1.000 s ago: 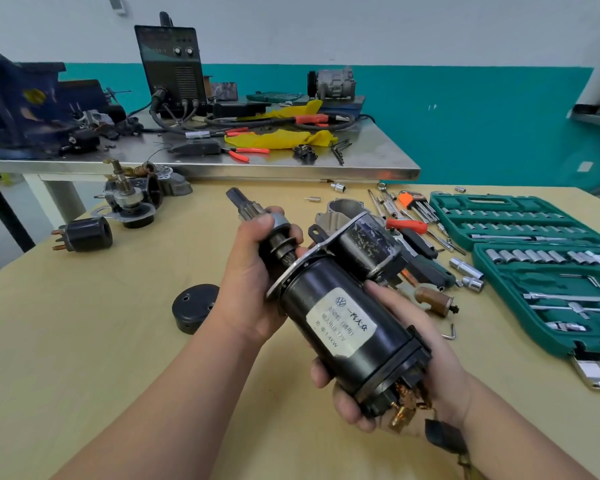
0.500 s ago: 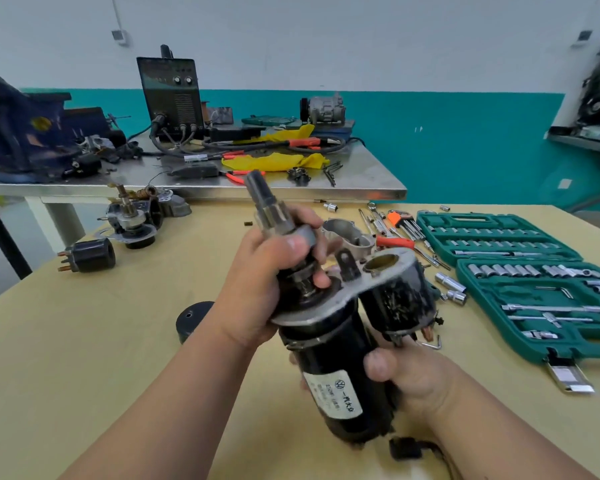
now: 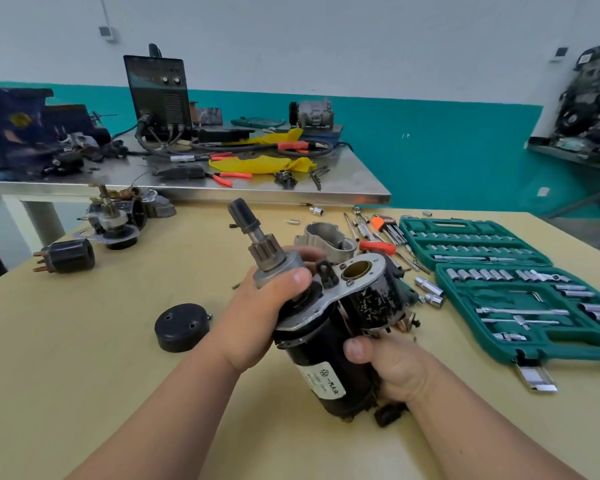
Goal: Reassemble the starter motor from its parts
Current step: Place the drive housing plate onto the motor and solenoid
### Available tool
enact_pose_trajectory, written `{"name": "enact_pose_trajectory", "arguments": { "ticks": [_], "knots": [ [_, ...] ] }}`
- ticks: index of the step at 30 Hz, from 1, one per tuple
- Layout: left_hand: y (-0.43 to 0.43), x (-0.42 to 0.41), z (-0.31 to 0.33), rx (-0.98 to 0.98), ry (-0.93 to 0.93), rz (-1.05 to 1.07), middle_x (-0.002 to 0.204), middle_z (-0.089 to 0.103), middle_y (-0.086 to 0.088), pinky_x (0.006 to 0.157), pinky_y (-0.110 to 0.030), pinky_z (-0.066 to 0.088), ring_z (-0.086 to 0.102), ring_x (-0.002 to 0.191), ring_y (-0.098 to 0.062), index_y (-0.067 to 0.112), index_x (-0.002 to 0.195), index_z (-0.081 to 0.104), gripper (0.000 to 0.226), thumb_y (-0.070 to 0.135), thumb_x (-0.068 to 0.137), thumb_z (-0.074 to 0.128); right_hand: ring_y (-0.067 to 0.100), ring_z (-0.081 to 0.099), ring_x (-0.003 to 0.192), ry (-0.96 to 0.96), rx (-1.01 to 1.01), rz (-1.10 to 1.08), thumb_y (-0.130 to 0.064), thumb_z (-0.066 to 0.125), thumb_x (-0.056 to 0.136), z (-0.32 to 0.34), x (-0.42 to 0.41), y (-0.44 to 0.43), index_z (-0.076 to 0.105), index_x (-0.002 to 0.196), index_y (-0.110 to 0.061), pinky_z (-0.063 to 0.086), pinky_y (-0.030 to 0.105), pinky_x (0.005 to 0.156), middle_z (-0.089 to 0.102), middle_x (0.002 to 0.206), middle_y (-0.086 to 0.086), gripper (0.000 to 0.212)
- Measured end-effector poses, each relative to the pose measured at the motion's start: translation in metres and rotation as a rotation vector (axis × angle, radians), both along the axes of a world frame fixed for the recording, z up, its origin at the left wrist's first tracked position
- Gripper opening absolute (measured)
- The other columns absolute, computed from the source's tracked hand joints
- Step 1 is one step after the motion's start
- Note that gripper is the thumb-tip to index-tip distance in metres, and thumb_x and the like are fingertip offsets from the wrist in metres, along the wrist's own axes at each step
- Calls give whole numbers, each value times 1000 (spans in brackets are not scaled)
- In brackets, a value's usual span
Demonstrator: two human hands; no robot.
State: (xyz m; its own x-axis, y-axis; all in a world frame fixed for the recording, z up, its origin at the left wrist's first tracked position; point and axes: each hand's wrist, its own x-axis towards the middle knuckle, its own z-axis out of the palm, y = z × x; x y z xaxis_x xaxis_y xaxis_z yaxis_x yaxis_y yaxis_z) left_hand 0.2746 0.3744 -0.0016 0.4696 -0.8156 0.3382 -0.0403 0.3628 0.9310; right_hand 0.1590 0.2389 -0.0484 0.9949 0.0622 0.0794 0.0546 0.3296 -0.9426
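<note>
Gripping the silver collar below the pinion shaft (image 3: 253,230), the left hand (image 3: 250,320) lays its thumb across the front and curls its fingers round the back, so the toothed shaft stands up above them. Under those fingers the starter motor (image 3: 326,362) is held nearly upright. The right hand (image 3: 395,368) clasps its black body, thumb pressed on the front and fingers hidden behind. The solenoid (image 3: 374,299) sits just above the right thumb. A black cap (image 3: 182,327) lies beside the left wrist.

You have two hands here — left hand (image 3: 257,317), right hand (image 3: 395,368) — and one starter motor (image 3: 321,355). Also one black cap (image 3: 182,327), one aluminium housing (image 3: 329,242), two green socket trays (image 3: 440,225).
</note>
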Motion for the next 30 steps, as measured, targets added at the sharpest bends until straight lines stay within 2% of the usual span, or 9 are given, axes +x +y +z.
{"name": "enact_pose_trajectory", "arguments": {
  "ticks": [4, 9, 12, 15, 18, 21, 25, 28, 30],
  "knots": [
    [0, -6, 5, -17, 59, 218, 81, 72, -2, 65, -31, 54, 68, 75, -20, 23, 79, 72, 21, 37, 64, 67, 30, 60, 117, 51, -173, -177, -51, 89, 54, 1, 1, 0, 66, 119, -21, 47, 47, 95, 67, 120, 11, 75],
    [1, 1, 17, 25, 75, 494, 63, 68, 9, 50, -19, 49, 65, 57, -7, 28, 72, 72, 10, 31, 63, 70, -2, 60, 110, 148, -556, -315, -67, 75, 60, 16, -5, -1, 60, 109, -54, 47, 29, 95, 66, 117, -21, 54],
    [1, 4, 22, 66, -52, 508, 67, 70, 9, 51, -15, 48, 67, 60, -6, 30, 77, 70, 15, 33, 62, 72, -8, 56, 109, 239, -739, -379, -68, 67, 66, 29, -22, -17, 46, 123, -49, 49, 26, 95, 59, 122, -28, 64],
    [-2, 2, 30, 88, -142, 416, 68, 70, 10, 53, -14, 48, 67, 61, -5, 32, 75, 71, 10, 26, 69, 74, -11, 47, 118, -19, -733, -628, -75, 67, 57, 59, -26, -28, 33, 130, -55, 44, 16, 91, 49, 126, -36, 83],
    [-10, -6, 37, 111, -271, 313, 73, 72, 11, 57, -16, 52, 69, 67, -5, 36, 77, 72, 15, 21, 74, 74, -16, 49, 115, -130, -844, -551, -63, 69, 59, 80, -12, -21, 34, 120, -67, 47, 14, 85, 54, 122, -35, 71],
    [-13, -13, 41, 162, -313, 335, 82, 74, 8, 65, -24, 56, 71, 76, -8, 32, 87, 72, 22, 40, 66, 73, -9, 59, 101, -203, -891, -705, -57, 65, 59, 70, -7, -13, 57, 106, -52, 50, 18, 82, 63, 104, -33, 48],
    [-16, -17, 32, 158, -259, 433, 88, 72, 11, 67, -23, 50, 69, 82, -3, 37, 86, 70, 40, 67, 64, 56, -11, 57, 99, -270, -832, -903, -58, 66, 60, 52, -12, 0, 57, 97, -50, 44, 4, 76, 60, 101, -36, 39],
    [-8, -20, 2, 72, -85, 350, 115, 67, 4, 87, -34, 48, 61, 111, -13, 39, 116, 60, 62, 73, 68, 44, -16, 52, 100, -237, -909, -947, -64, 63, 57, 52, -11, 7, 53, 94, -54, 40, -1, 74, 57, 101, -38, 40],
    [2, -21, -16, 43, -153, 230, 123, 63, 4, 90, -28, 51, 58, 119, -18, 25, 136, 43, 71, 53, 72, 55, -20, 49, 100, -223, -947, -951, -68, 60, 56, 53, -11, 9, 50, 93, -57, 39, -1, 71, 54, 99, -43, 40]
  ]
}}
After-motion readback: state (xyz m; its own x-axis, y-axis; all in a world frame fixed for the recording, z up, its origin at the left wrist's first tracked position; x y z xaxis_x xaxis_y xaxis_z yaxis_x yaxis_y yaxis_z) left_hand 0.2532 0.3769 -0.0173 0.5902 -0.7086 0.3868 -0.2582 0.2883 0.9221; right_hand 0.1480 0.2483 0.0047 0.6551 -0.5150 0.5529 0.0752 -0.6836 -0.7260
